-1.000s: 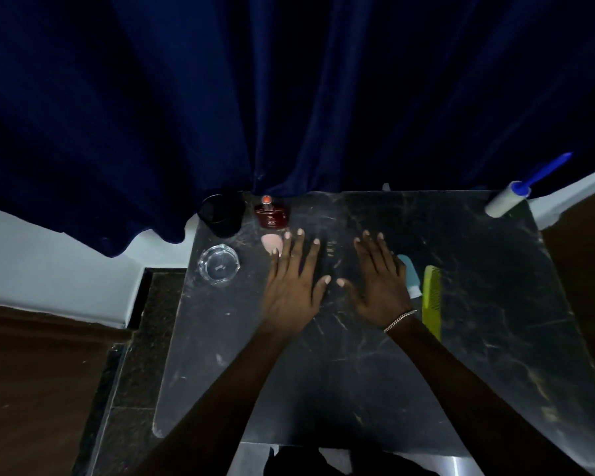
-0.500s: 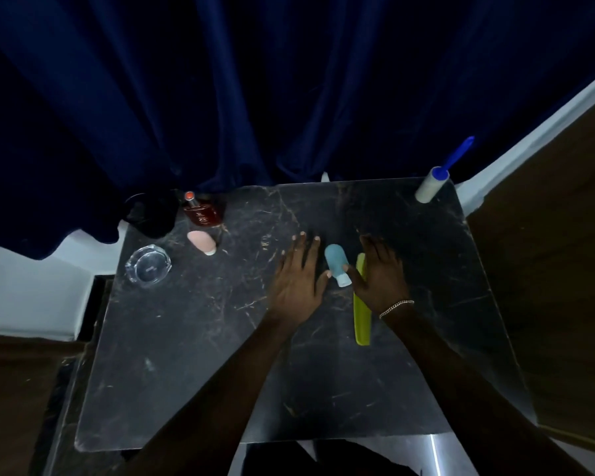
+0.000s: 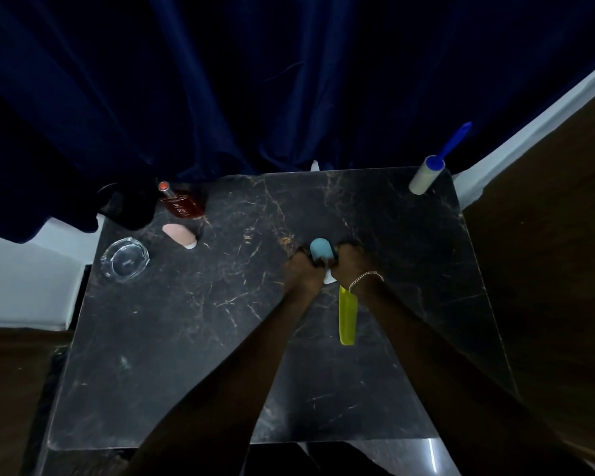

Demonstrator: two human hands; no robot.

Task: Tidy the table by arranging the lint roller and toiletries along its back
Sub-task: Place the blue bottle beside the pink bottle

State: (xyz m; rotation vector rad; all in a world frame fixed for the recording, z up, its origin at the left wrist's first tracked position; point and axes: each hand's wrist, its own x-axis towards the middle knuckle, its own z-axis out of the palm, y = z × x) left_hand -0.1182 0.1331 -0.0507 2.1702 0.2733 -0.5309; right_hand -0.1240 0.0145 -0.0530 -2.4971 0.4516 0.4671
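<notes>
Both my hands have closed since a moment ago: left hand [image 3: 301,269] and right hand [image 3: 349,264] now pinch the blue bottle [image 3: 321,249] between them mid-table. Yellow comb [image 3: 347,314] lies under my right wrist. Lint roller [image 3: 426,175] stands back-right; ashtray [image 3: 125,257], pink bottle [image 3: 179,234], perfume [image 3: 182,204] crowd back-left.

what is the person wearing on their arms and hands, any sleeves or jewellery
Both forearms are bare, with no sleeves in view. The right hand has a thin, light-coloured chain bracelet at the wrist. The left hand shows no bracelet, watch or glove. No rings can be made out in the dim light.
</notes>
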